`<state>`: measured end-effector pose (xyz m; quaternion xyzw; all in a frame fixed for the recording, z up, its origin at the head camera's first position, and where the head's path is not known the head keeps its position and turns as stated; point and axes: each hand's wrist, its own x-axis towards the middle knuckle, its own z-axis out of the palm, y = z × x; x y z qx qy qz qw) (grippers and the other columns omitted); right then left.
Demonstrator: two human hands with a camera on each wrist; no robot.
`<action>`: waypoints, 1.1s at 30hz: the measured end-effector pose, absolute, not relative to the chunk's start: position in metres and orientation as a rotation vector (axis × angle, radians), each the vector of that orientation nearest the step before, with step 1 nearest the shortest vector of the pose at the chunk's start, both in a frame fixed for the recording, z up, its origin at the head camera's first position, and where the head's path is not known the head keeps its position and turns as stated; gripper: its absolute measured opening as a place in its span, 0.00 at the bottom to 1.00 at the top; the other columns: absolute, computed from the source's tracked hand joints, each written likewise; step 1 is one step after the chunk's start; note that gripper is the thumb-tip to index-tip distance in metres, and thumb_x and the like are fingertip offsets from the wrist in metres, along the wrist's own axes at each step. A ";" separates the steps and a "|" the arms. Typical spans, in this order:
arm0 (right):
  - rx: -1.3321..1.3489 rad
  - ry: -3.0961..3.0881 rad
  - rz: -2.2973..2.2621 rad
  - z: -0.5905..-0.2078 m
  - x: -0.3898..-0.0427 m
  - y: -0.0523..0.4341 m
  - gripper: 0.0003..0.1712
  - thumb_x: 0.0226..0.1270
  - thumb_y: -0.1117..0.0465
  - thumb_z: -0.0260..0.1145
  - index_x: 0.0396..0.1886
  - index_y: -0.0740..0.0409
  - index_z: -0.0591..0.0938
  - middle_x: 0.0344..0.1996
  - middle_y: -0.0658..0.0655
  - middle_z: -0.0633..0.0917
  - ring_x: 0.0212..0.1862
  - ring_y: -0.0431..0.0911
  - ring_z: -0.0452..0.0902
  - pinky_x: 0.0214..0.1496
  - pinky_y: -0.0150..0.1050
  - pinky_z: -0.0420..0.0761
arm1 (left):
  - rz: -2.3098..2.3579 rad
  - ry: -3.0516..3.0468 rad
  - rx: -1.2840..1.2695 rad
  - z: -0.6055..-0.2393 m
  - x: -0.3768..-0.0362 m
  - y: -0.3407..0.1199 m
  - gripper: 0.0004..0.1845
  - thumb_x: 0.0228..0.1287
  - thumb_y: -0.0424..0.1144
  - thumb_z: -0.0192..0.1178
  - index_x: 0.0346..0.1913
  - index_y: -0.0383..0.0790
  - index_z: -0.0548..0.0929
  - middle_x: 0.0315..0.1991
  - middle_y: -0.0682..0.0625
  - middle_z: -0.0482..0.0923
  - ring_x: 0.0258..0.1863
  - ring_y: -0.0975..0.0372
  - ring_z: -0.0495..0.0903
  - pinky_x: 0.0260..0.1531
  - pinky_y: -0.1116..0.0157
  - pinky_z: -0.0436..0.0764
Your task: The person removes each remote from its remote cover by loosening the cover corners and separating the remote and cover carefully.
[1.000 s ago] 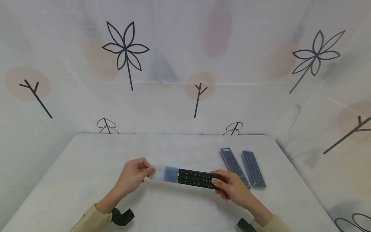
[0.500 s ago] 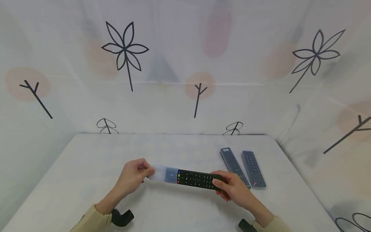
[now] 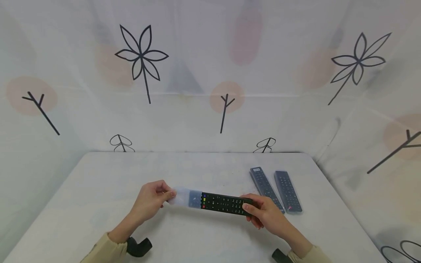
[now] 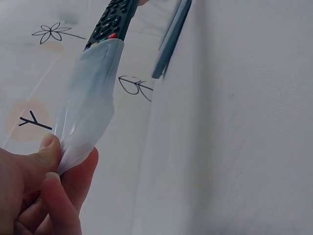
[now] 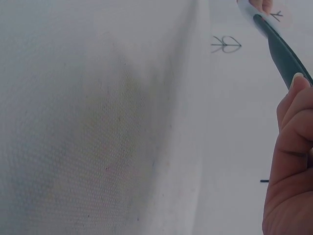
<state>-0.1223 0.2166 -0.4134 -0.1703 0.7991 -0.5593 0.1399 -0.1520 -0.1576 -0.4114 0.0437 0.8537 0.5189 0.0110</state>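
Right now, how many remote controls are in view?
3: one black button-covered remote control held between both hands, partly in a clear sleeve; two sleeved dark remotes lying side by side at the table's right.

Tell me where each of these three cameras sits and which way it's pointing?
Head: worn on the head, looking forward and down at the table; both hands hold a black remote in a clear sleeve.
Left wrist: looks along the left hand pinching the sleeve.
Right wrist: looks past the right hand along the remote's edge.
All three show the remote.
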 end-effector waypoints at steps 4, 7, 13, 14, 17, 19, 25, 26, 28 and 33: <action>-0.500 2.325 -1.598 -0.413 -0.123 0.217 0.21 0.74 0.59 0.62 0.61 0.66 0.76 0.24 0.58 0.80 0.17 0.39 0.70 0.17 0.32 0.72 | 1.605 2.675 0.134 -0.412 -0.153 -0.158 0.06 0.59 0.34 0.71 0.29 0.42 0.83 0.25 0.53 0.83 0.25 0.54 0.82 0.21 0.65 0.78; -0.504 2.335 -1.586 -0.412 -0.123 0.218 0.21 0.74 0.59 0.62 0.60 0.66 0.77 0.23 0.58 0.80 0.17 0.39 0.70 0.16 0.32 0.72 | 1.591 2.679 0.131 -0.413 -0.153 -0.158 0.06 0.59 0.34 0.71 0.29 0.42 0.83 0.25 0.53 0.83 0.25 0.55 0.82 0.21 0.65 0.78; -0.490 2.324 -1.587 -0.413 -0.124 0.218 0.21 0.74 0.58 0.62 0.60 0.66 0.77 0.24 0.58 0.80 0.17 0.39 0.71 0.17 0.32 0.73 | 1.590 2.685 0.134 -0.413 -0.153 -0.159 0.07 0.59 0.34 0.72 0.29 0.42 0.82 0.24 0.53 0.83 0.24 0.54 0.81 0.21 0.64 0.78; -0.489 2.324 -1.586 -0.413 -0.125 0.218 0.21 0.74 0.58 0.62 0.60 0.66 0.77 0.24 0.58 0.80 0.18 0.40 0.71 0.17 0.32 0.73 | 1.594 2.685 0.136 -0.413 -0.153 -0.159 0.07 0.59 0.34 0.72 0.29 0.42 0.82 0.24 0.53 0.83 0.24 0.54 0.81 0.21 0.64 0.78; -0.479 2.323 -1.588 -0.414 -0.125 0.219 0.22 0.74 0.58 0.62 0.61 0.66 0.76 0.24 0.59 0.80 0.18 0.40 0.71 0.17 0.33 0.73 | 1.606 2.678 0.141 -0.414 -0.153 -0.159 0.07 0.59 0.34 0.72 0.29 0.42 0.82 0.25 0.53 0.83 0.24 0.52 0.80 0.20 0.64 0.78; -0.471 2.316 -1.591 -0.415 -0.125 0.220 0.22 0.74 0.58 0.62 0.61 0.66 0.76 0.24 0.59 0.80 0.18 0.40 0.71 0.18 0.33 0.73 | 1.613 2.671 0.140 -0.413 -0.153 -0.158 0.07 0.59 0.33 0.72 0.29 0.42 0.82 0.25 0.53 0.83 0.24 0.52 0.80 0.20 0.64 0.78; -0.470 2.290 -1.609 -0.415 -0.125 0.221 0.23 0.74 0.58 0.62 0.62 0.67 0.75 0.25 0.59 0.80 0.19 0.40 0.71 0.18 0.33 0.74 | 1.614 2.673 0.141 -0.412 -0.151 -0.158 0.07 0.58 0.33 0.71 0.29 0.41 0.82 0.25 0.53 0.83 0.24 0.53 0.80 0.21 0.65 0.78; -0.470 2.289 -1.610 -0.415 -0.124 0.221 0.23 0.74 0.58 0.62 0.62 0.67 0.75 0.25 0.59 0.80 0.19 0.40 0.71 0.18 0.33 0.74 | 1.612 2.674 0.139 -0.412 -0.151 -0.158 0.07 0.58 0.33 0.71 0.29 0.42 0.82 0.25 0.53 0.83 0.24 0.53 0.80 0.21 0.65 0.78; -0.468 2.288 -1.608 -0.414 -0.124 0.222 0.23 0.74 0.57 0.62 0.62 0.66 0.75 0.25 0.59 0.80 0.19 0.40 0.71 0.18 0.33 0.74 | 1.610 2.674 0.136 -0.411 -0.150 -0.158 0.07 0.58 0.32 0.71 0.29 0.42 0.82 0.25 0.53 0.83 0.23 0.54 0.80 0.21 0.65 0.78; -0.476 2.311 -1.590 -0.413 -0.123 0.223 0.23 0.74 0.57 0.62 0.62 0.66 0.75 0.25 0.59 0.80 0.19 0.40 0.71 0.18 0.33 0.73 | 1.602 2.677 0.135 -0.411 -0.148 -0.158 0.07 0.58 0.33 0.72 0.29 0.42 0.82 0.25 0.53 0.83 0.22 0.55 0.79 0.20 0.65 0.78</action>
